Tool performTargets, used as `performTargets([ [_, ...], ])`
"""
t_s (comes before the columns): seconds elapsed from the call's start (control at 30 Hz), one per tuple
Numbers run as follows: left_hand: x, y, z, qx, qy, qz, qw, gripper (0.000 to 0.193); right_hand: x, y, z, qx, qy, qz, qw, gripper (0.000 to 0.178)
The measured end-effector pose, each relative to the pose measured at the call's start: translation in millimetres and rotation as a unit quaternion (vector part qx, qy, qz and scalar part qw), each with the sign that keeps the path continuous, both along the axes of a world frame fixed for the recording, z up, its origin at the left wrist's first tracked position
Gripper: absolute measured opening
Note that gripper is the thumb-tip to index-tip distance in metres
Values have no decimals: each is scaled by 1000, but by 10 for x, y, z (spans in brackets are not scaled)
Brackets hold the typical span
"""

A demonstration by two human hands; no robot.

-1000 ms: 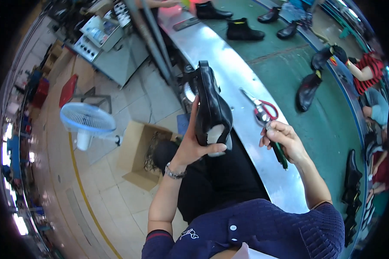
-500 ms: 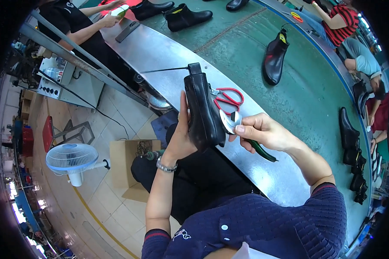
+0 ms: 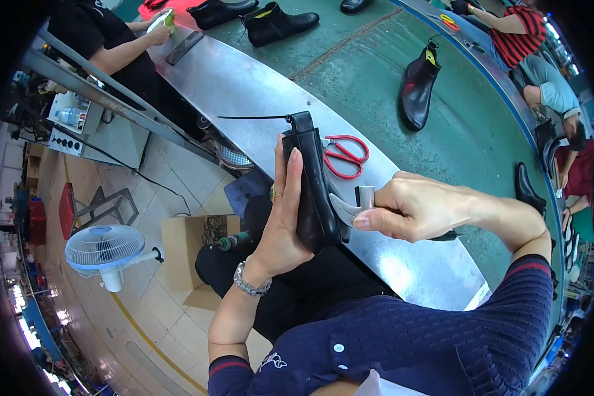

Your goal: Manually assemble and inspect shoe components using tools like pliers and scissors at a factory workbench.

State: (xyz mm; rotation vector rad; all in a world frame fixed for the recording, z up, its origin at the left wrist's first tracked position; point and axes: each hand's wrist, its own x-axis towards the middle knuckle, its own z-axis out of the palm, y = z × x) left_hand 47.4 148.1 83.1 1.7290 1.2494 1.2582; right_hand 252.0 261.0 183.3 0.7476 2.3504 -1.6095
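My left hand (image 3: 280,224) holds a black ankle boot (image 3: 312,198) over the near edge of the metal-topped bench. Its fingers stretch up along the boot's left side, and a thin black strap sticks out from the boot's far end. In my right hand (image 3: 416,208) are lasting pincers (image 3: 344,210) with a curved silver head and a dark green handle, mostly hidden by the hand. Their curved tip meets the boot's right side near its close end; whether it grips or only touches, I cannot tell. Red-handled scissors (image 3: 345,157) lie just beyond.
More black boots (image 3: 419,86) stand on the green bench surface (image 3: 363,72). At far left a person (image 3: 105,46) handles a white and green thing; others sit along the far right. A fan (image 3: 105,249) and an open carton (image 3: 185,257) stand on the floor to the left.
My right hand has turned over and its forearm has swung up and right, so the pincers' handle is mostly covered. The boot has shifted slightly nearer, with my left fingers higher on it.
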Motion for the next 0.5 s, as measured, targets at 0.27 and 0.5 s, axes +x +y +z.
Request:
performTargets([
  [0.27,8,31,28,48,106,47,992,128,-71,-116,54,41,-57,-11,997,60],
  [0.5,-119,81,-34,44,43,52,997,128,-171,-451,-273,94,57,-142,984,60],
])
